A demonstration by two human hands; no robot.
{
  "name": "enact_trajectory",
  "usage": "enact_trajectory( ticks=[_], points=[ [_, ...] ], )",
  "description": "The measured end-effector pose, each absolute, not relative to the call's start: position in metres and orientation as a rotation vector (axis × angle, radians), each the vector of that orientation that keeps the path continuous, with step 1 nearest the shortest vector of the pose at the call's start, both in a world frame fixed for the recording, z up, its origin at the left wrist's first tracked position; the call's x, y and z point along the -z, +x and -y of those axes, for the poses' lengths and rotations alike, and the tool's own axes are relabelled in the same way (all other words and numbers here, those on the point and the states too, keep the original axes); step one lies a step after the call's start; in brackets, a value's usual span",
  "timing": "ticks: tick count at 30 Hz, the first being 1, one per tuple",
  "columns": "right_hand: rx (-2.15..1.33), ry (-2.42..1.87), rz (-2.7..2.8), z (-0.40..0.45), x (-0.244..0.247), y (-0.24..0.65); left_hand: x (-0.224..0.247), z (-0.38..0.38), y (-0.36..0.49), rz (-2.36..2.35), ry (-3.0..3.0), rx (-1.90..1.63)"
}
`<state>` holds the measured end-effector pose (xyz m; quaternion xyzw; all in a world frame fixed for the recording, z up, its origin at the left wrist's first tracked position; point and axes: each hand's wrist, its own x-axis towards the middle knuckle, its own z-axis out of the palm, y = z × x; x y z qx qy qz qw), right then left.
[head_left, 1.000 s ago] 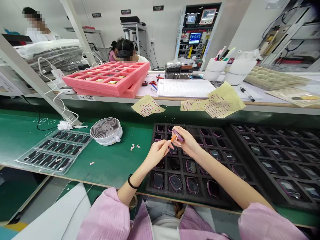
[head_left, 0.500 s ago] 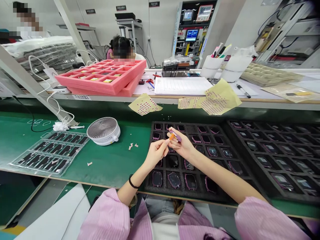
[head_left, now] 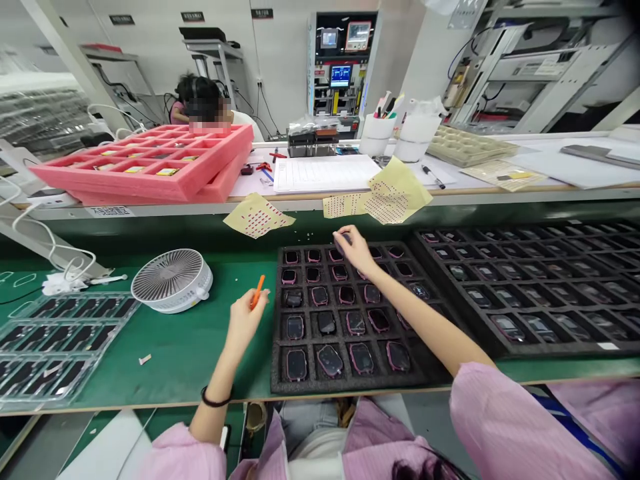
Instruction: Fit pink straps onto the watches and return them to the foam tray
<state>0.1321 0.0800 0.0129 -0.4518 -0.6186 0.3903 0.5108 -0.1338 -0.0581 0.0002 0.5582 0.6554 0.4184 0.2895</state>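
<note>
Pinching one slim, bright-orange tool is the left hand, fingers clamped. The right hand grips one dark, partly hidden piece.

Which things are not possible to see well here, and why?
All in the head view:
- Dark piece: mostly hidden by the right hand.
- Left black foam tray: some slots behind the right forearm.
- Clear tray: left end cut off by the picture edge.
- Paper sheet: print too small.

Pink sleeves, black wristband
</note>
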Motion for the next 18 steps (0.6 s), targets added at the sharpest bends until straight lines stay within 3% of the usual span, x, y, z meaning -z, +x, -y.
enact_trajectory(
  ticks=[5, 14, 18],
  points=[
    [-0.556, -1.426, 1.639, -0.123, 0.013, 0.176, 0.018, 0.067, -0.191, -2.127, 1.573, -0.780],
    [-0.112, -1.853, 1.810, -0.113, 0.035, 0.209, 0.026, 0.067, -0.191, -2.137, 1.601, -0.653],
    [-0.070, -2.023, 1.763, -0.116, 0.038, 0.224, 0.021, 0.066, -0.186, -2.156, 1.607, -0.682]
  ],
)
